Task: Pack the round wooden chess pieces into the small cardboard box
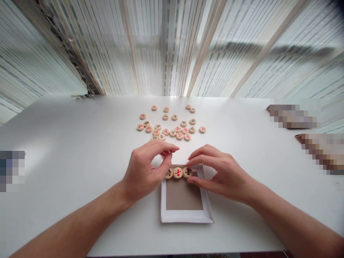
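A shallow white cardboard box [185,216] with a brown floor lies on the white table in front of me. Three round wooden chess pieces [177,172] with red or black characters sit in a row along its far inner edge. My left hand [145,168] curls over the box's far left corner, thumb against the leftmost piece. My right hand [217,170] is at the far right corner, thumb and fingers pinched around the rightmost piece [187,172]. Several more loose pieces [172,125] lie scattered beyond the box.
The white table [67,150] runs to a wall of striped curtains at the back. Blurred-out objects sit at the right edge [294,116], [322,150] and at the left edge [12,170].
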`<state>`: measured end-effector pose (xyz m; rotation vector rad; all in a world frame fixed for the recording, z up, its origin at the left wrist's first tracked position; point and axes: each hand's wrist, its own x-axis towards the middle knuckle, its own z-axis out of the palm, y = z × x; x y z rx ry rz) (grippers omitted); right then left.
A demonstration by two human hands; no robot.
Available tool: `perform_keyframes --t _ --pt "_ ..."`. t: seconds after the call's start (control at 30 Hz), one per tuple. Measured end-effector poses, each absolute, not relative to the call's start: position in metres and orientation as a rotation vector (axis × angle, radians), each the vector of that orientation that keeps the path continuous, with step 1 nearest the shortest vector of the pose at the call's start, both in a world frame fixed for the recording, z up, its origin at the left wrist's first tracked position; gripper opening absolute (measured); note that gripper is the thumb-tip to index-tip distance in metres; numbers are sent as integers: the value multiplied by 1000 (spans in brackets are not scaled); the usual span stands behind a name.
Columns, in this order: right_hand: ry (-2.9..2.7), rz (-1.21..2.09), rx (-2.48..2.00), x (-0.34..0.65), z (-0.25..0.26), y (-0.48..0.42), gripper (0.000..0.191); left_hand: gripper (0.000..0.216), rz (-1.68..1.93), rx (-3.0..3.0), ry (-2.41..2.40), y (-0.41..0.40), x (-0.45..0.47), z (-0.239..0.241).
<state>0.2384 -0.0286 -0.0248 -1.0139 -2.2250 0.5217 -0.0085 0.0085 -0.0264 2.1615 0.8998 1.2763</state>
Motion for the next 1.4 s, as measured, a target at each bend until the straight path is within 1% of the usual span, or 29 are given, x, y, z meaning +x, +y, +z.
perform_keyframes --t 0.13,0.33,0.57,0.7,0.97,1.4 --pt "-2152 562 -1049 245 -22 -26 19 23 1296 2153 924 11 -9 -26" --pt "-1877 562 -1241 255 -25 -16 10 19 1325 2113 1005 24 -15 -28" --pt "-1631 596 -1368 261 -34 -2 25 14 1356 2026 1146 40 -26 -27" --pt "-1630 592 -1399 262 -38 1 30 16 1348 2015 1204 47 -31 -27" --pt "-1685 575 -1420 262 -41 2 26 18 1303 2000 1295 56 -36 -30" --pt "-1732 543 -1426 260 -43 3 27 19 1268 1995 1341 54 -36 -29"
